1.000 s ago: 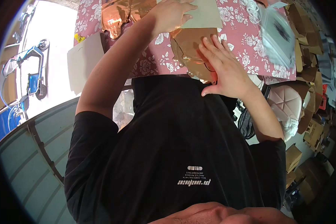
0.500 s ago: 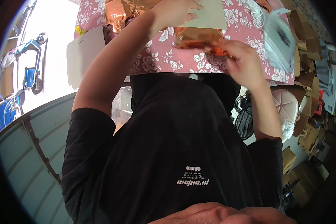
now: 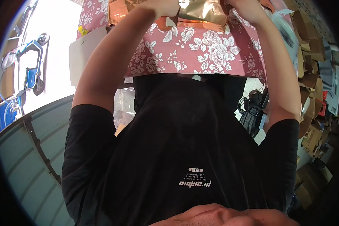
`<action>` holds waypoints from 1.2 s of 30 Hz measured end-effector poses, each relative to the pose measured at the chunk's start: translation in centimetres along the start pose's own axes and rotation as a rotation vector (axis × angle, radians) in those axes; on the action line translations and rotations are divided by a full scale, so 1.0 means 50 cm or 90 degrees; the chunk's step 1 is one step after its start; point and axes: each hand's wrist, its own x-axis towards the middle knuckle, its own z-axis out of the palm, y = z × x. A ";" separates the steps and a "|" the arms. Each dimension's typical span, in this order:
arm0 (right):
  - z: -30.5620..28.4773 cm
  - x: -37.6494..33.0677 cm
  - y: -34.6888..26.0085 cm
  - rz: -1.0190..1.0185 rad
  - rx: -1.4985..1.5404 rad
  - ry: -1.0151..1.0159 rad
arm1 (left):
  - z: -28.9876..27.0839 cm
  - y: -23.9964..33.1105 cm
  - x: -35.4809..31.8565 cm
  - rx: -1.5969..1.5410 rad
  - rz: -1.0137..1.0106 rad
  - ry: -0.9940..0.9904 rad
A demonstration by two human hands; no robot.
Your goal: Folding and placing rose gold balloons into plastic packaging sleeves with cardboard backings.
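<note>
A shiny copper-coloured foil sheet [image 3: 203, 14] lies at the far edge of the view, on the pink table cover with white flowers [image 3: 214, 49]. At its left edge is my left hand [image 3: 167, 7], with its fingers curled and partly cut off by the frame. My right hand [image 3: 247, 10] holds the foil's right edge, its fingertips also partly out of view. The pale board seen earlier is now hidden, apparently under the foil. More crumpled copper foil [image 3: 118, 13] lies left of my left forearm.
A white panel [image 3: 84, 47] stands by the table's left side, with a small yellow thing [image 3: 81, 31] on top. Clear plastic bags [image 3: 286, 32] lie at the right. Cardboard boxes [image 3: 309, 34] are piled beyond. A blue scooter [image 3: 33, 75] stands far left.
My right hand has moved up and away from me, bringing the foil flap over the pale board. My left hand has shifted from the board to the foil's left edge.
</note>
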 end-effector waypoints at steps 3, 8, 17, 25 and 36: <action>-0.002 0.047 0.072 -0.030 -0.008 0.048 | -0.008 -0.004 0.012 0.063 0.167 -0.074; 0.046 0.011 0.058 -0.224 -0.129 0.356 | 0.023 -0.118 0.003 0.184 -0.027 -0.043; 0.129 -0.190 0.086 -0.381 -0.441 0.028 | -0.006 -0.076 0.009 0.208 0.150 0.012; 0.141 -0.206 0.097 -0.313 -0.522 -0.021 | -0.039 -0.059 0.003 -0.430 -0.100 0.005; 0.151 -0.213 0.096 -0.251 -0.559 0.019 | 0.026 0.078 -0.086 0.465 0.140 0.265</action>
